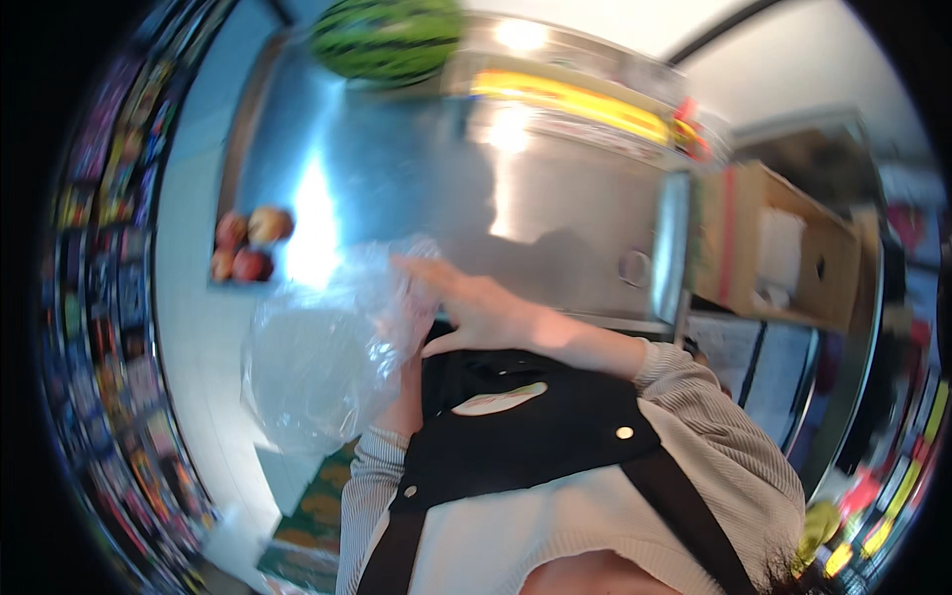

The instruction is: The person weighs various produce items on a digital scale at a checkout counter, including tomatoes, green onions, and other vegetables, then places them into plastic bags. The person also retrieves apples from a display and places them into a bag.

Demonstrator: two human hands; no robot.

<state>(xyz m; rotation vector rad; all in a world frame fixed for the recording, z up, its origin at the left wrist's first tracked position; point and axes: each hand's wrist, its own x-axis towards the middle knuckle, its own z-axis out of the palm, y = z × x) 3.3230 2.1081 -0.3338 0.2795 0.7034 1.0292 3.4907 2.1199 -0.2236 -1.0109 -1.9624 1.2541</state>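
A clear, crinkled plastic bag [320, 364] hangs at the left of my body, past the counter's front edge. A pale round shape shows through the film, but I cannot tell what it is. My left hand [409, 316] grips the bag's gathered right side and is partly hidden by film and by my other hand. Just to its right is my right hand [476, 305], fingers stretched towards the bag and thumb spread away. Its fingertips reach the film's upper edge; blur hides the exact contact.
On the stainless steel counter [401, 163], several reddish round fruits [249, 249] sit front left. A watermelon [387, 37] lies at the back beside a box with a yellow strip [569, 104]. A tape roll [634, 268] is at right, near an open cardboard box [781, 253]. Stocked shelves [111, 297] line the left.
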